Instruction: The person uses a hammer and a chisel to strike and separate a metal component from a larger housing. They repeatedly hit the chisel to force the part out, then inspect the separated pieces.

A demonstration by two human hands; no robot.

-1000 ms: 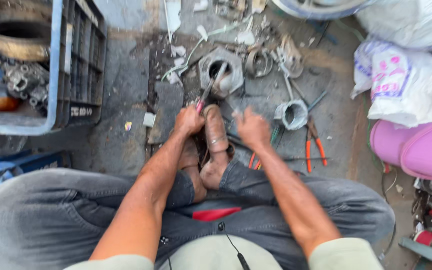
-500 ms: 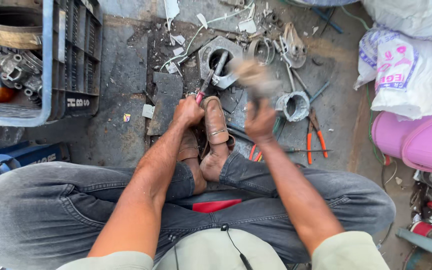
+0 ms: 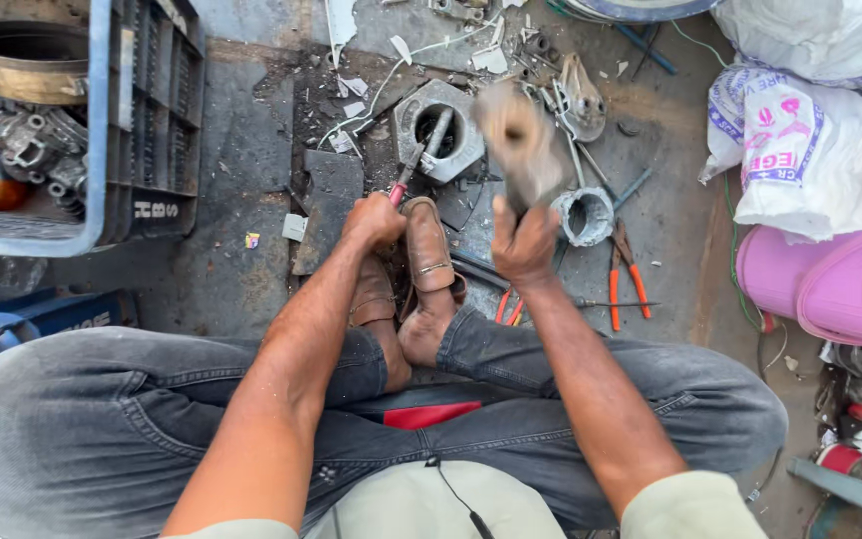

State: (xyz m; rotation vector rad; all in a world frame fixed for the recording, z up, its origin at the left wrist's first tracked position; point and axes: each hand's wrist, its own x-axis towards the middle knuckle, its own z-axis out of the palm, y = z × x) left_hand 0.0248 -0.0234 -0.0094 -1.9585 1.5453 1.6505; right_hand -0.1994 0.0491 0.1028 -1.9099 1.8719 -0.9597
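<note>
My left hand [image 3: 374, 220] grips a red-handled screwdriver [image 3: 415, 160] whose metal shaft leans into the round hole of a grey square metal housing [image 3: 439, 131] on the floor. My right hand [image 3: 524, 243] is raised and closed on the handle of a hammer [image 3: 516, 142], whose head is blurred by motion just right of the housing. Both hands are above my brown shoes [image 3: 429, 245], which rest side by side in front of the housing. I sit with knees bent, in grey jeans.
A blue plastic crate [image 3: 102, 120] with metal parts stands at the left. A small metal ring part [image 3: 585, 216] and orange-handled pliers [image 3: 626, 269] lie at the right. White sacks [image 3: 810, 160] and a pink bucket [image 3: 830, 284] stand further right. Scraps litter the dirty floor.
My right hand has lifted the hammer from low beside my shoes up to beside the housing. The left hand has kept the screwdriver on the housing.
</note>
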